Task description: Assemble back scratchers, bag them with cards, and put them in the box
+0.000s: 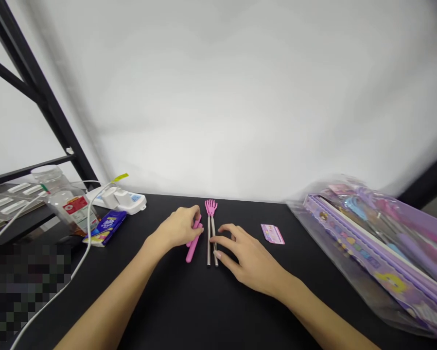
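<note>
Two slim metal back scratchers lie side by side on the black tabletop, pointing away from me, with pink claw heads (211, 207) at the far end and bare silver rods (208, 248) toward me. Just left of them are pink handle tubes (192, 250), partly covered by my left hand (182, 226), whose fingers are curled round them. My right hand (240, 250) is at the right side of the rods, fingers bent and apart. Its fingertips reach over the right rod; whether they press on it I cannot tell.
A small pink card (272, 234) lies to the right. Farther right is a clear bag with purple packaging (364, 257) and more scratchers. At left stand a plastic jar (70, 204), a purple packet (109, 227), a white power strip (134, 201) and a white cable (89, 233).
</note>
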Demonstrator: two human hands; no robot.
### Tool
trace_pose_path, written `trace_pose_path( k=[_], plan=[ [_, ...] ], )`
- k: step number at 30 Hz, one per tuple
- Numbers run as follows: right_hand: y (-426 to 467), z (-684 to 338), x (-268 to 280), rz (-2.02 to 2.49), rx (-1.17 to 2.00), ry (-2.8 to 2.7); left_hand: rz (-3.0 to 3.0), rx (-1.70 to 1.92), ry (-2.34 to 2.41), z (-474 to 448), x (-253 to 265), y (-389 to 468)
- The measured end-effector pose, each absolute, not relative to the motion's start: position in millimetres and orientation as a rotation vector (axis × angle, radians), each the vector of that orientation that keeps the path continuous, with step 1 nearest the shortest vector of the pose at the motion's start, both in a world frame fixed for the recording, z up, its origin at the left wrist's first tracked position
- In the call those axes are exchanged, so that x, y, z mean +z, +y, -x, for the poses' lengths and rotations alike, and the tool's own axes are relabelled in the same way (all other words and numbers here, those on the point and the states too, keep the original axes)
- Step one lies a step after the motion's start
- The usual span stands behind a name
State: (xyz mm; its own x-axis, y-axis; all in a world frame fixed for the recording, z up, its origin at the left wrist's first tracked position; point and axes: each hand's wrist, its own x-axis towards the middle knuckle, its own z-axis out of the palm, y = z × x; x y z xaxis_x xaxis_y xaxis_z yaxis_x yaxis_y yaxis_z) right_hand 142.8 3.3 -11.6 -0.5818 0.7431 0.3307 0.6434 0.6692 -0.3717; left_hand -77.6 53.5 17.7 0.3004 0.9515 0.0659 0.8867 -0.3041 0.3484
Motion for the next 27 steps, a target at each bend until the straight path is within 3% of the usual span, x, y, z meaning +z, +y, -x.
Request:
trace_pose_path(
  k=[8,16,22,27],
  plan=[
    [18,-170,-15,1.493,0.24,-2.281,-2.42,0.346,1.86,55,14,42],
    [24,-192,-3,1.457,1.25,-1.638,-2.453,0.373,1.825,41,10,35],
    [22,-193,10,1.251,1.447,-1.385,-2.307,0.523,1.69,39,11,37],
    [25,-195,10,1.14,1.359,-1.296,-2.199,0.601,1.583,46,12,42]
  ],
)
